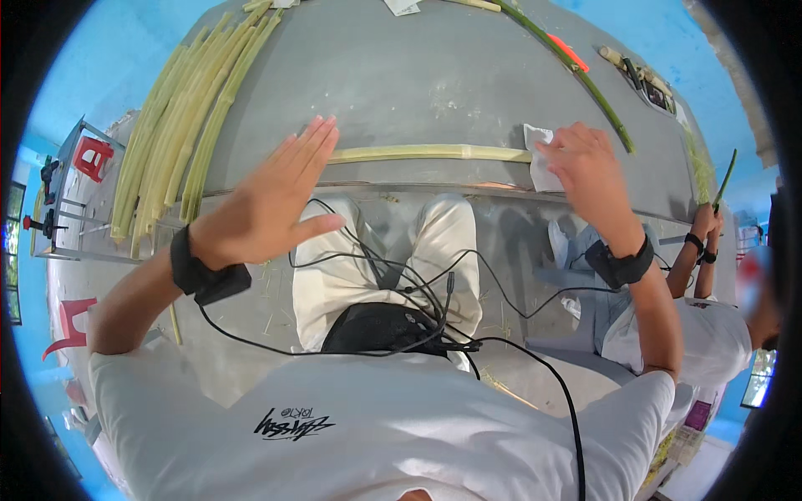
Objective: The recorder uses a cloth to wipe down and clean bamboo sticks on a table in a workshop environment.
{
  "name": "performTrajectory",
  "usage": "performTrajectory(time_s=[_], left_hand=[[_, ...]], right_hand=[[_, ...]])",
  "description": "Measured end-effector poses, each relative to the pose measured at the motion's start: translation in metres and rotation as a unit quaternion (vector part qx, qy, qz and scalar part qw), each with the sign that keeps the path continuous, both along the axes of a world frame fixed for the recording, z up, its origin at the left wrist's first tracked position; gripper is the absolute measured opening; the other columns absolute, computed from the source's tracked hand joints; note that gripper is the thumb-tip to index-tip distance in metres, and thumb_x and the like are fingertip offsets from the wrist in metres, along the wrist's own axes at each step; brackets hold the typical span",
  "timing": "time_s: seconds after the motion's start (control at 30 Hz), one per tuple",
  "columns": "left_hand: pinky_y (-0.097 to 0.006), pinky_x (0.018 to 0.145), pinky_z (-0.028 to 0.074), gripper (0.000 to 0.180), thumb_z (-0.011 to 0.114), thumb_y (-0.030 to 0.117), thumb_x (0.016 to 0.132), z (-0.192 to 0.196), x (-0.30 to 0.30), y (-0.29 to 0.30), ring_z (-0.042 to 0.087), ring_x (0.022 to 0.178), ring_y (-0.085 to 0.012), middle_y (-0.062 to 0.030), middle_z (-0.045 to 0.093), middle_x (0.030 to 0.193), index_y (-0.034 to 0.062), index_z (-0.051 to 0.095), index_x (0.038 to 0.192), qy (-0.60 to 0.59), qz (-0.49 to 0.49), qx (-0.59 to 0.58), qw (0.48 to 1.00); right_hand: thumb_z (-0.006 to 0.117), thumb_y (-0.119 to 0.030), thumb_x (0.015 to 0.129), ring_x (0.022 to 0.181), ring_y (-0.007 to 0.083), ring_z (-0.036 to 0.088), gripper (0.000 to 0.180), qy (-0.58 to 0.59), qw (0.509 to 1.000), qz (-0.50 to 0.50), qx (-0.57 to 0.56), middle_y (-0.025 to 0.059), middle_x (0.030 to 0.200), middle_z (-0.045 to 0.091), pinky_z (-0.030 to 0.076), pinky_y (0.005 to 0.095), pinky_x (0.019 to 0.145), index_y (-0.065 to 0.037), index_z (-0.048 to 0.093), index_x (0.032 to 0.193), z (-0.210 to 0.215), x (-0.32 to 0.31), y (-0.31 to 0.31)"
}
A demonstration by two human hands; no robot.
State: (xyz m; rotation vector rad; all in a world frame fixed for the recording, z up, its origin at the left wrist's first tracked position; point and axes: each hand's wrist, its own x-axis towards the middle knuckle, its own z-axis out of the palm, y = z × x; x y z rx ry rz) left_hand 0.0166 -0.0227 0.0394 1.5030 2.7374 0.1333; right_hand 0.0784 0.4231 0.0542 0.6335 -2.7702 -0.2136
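Pressing: my left hand (pixel 271 200) lies flat and open, fingers together and stretched out, with the fingertips resting on the near end of the pale stalk (pixel 426 154).
Right hand: my right hand (pixel 585 167) is bent over a small white cloth (pixel 539 159), fingers curled down onto it, pinning it against the far end of the same stalk; I cannot tell whether the thumb is tucked under the cloth.
Stalk: it is a long, pale yellow-green strip lying flat along the near edge of the grey table (pixel 418 67), running from one of my hands to the other.
Bundle: a pile of similar pale stalks (pixel 180 125) lies on the table to my left, well apart from my left hand and angled away from me.
Green stem: a darker green stem (pixel 576 71) stretches diagonally across the table beyond my right hand, with a small orange tool (pixel 568 52) lying against it.
Wrists: each of my wrists carries a black band, the left band (pixel 205 271) and the right band (pixel 622 263), with thin black cables hanging down over my lap.
Neighbour: another person (pixel 710 326) in a white shirt sits to my right, with their hands (pixel 704 225) raised near a thin green stalk.
Floor side: a red stool (pixel 92 154) stands off to my left below the table.
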Motion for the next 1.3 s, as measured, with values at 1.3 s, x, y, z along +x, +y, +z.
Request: performTrajectory(time_s=[1.3], left_hand=[[-0.048, 0.136, 0.018, 0.109, 0.046, 0.071, 0.108, -0.024, -0.072, 0.066, 0.018, 0.166, -0.0434, -0.0347, 0.021, 0.175, -0.0149, 0.017, 0.167, 0.02, 0.022, 0.035, 0.999]], right_hand=[[0.072, -0.011, 0.093, 0.113, 0.027, 0.062, 0.035, 0.013, 0.999, 0.026, 0.017, 0.0058, 0.108, 0.067, 0.045, 0.047, 0.105, -0.013, 0.077, 0.127, -0.01, -0.053, -0.031]])
